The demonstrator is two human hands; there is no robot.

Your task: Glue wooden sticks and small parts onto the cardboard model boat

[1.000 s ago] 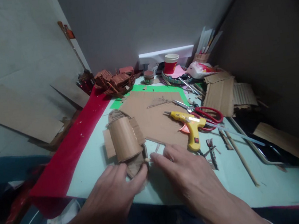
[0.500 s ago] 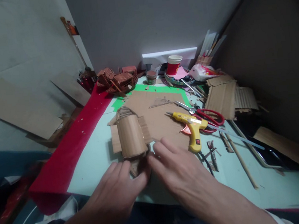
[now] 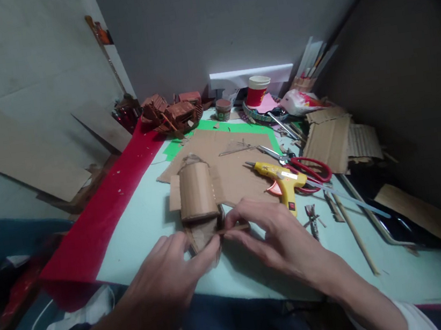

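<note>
A cardboard model (image 3: 197,196) with a curved roof stands on the pale green table (image 3: 142,224) near the front edge. My left hand (image 3: 169,272) grips the model's near pointed end between thumb and fingers. My right hand (image 3: 272,234) pinches a thin wooden stick (image 3: 233,229) that lies level, with its left tip touching the model's near end. A flat sheet of brown cardboard (image 3: 228,164) lies behind the model on a green mat (image 3: 240,128).
A yellow glue gun (image 3: 281,178) and red-handled scissors (image 3: 310,169) lie right of the model. Long sticks (image 3: 355,234) and cardboard scraps (image 3: 328,137) fill the right side. A red cloth strip (image 3: 105,212) runs along the left. A brown model (image 3: 169,115), a jar (image 3: 223,109) and a red cup (image 3: 256,91) stand at the back.
My right hand has lifted from lying flat on the table and now pinches the stick against the model's near end. My left hand kept its hold on the model.
</note>
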